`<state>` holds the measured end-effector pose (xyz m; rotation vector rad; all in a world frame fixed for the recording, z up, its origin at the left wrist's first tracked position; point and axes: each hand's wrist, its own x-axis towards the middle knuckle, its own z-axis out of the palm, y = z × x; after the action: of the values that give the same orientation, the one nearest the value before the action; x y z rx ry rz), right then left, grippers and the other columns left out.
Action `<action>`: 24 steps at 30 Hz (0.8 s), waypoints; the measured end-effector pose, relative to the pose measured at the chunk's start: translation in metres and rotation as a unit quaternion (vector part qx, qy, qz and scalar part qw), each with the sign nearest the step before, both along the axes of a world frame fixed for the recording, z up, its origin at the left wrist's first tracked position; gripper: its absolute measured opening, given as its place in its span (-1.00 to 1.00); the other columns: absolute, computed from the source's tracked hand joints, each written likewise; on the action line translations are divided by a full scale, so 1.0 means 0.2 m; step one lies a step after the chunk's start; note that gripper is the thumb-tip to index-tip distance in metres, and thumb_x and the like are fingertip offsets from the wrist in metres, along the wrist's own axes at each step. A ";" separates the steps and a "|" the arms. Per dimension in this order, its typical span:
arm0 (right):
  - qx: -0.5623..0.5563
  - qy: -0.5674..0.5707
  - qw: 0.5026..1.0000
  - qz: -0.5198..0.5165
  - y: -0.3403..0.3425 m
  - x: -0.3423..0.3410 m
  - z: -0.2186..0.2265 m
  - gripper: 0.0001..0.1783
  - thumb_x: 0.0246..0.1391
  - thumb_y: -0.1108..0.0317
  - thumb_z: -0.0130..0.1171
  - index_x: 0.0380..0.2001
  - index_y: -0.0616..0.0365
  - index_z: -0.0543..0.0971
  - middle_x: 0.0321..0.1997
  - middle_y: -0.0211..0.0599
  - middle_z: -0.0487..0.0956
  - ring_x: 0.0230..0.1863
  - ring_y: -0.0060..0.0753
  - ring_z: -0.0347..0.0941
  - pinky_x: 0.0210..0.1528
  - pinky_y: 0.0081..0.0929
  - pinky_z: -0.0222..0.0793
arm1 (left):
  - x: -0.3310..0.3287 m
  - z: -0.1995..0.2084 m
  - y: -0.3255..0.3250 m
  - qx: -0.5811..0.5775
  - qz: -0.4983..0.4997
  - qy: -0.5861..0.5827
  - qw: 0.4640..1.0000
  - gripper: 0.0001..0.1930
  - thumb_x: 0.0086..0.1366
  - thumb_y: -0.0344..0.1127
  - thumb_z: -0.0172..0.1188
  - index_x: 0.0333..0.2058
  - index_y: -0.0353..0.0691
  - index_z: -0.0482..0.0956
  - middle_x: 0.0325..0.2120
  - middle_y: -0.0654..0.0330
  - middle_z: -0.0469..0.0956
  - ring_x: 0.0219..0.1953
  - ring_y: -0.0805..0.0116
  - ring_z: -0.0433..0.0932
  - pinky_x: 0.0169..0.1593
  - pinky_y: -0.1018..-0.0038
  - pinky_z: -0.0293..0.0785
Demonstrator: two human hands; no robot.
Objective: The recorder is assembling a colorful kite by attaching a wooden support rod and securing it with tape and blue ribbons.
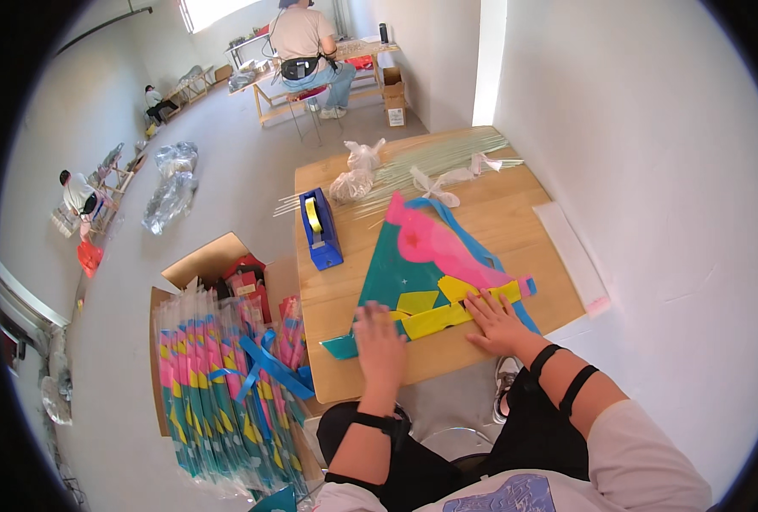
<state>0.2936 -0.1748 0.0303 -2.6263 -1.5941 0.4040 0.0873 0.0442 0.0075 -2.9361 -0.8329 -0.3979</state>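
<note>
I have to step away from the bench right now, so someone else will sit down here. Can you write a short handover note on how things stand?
Left hand: flat, palm down on the lower left corner of the kite, holding nothing.
Right hand: flat, fingers spread on the kite's yellow strip, holding nothing.
The kite lies spread flat on the wooden table, wide end toward the seat.
The blue tape dispenser stands to its left; thin sticks and small plastic bags lie at the far end.
Bagged kites are stacked by the carton on the floor, left.
Done: kite laid out. Left: no stick or tape on it yet, as far as shows.
</note>
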 end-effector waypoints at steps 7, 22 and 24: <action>0.004 -0.022 1.000 -0.002 -0.04 0.01 -0.02 -0.01 0.42 -0.34 -0.12 0.67 0.01 0.02 0.80 -0.37 -0.13 0.79 -0.14 -0.37 0.72 0.16 -0.47 | 0.08 0.03 -0.31 -0.107 -0.068 -0.021 0.992 -0.26 0.40 0.04 0.31 0.42 -0.26 0.42 0.49 -0.21 0.21 0.50 -0.26 0.23 0.49 -0.07 0.25; 0.018 -0.016 1.000 0.001 -0.03 0.01 -0.04 -0.03 0.45 -0.38 -0.17 0.67 -0.02 0.03 0.79 -0.35 -0.08 0.79 -0.09 -0.34 0.70 0.23 -0.44 | 0.21 -0.05 -0.35 0.001 -0.011 0.044 0.999 -0.33 0.36 0.11 0.32 0.27 -0.25 0.53 0.19 -0.22 0.47 0.37 -0.42 0.36 0.24 -0.29 0.50; 0.019 -0.018 1.000 0.003 -0.04 0.01 -0.05 -0.03 0.45 -0.38 -0.17 0.67 -0.01 0.03 0.79 -0.33 -0.08 0.78 -0.07 -0.34 0.69 0.25 -0.44 | 0.23 0.00 -0.36 -0.037 -0.013 0.044 0.998 -0.32 0.35 0.14 0.32 0.27 -0.23 0.53 0.19 -0.25 0.48 0.37 -0.45 0.35 0.23 -0.31 0.50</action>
<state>0.2952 -0.1829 0.0211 -2.6152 -1.6045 0.3252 0.1341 -0.0283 0.0074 -3.0093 -0.8176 -0.2423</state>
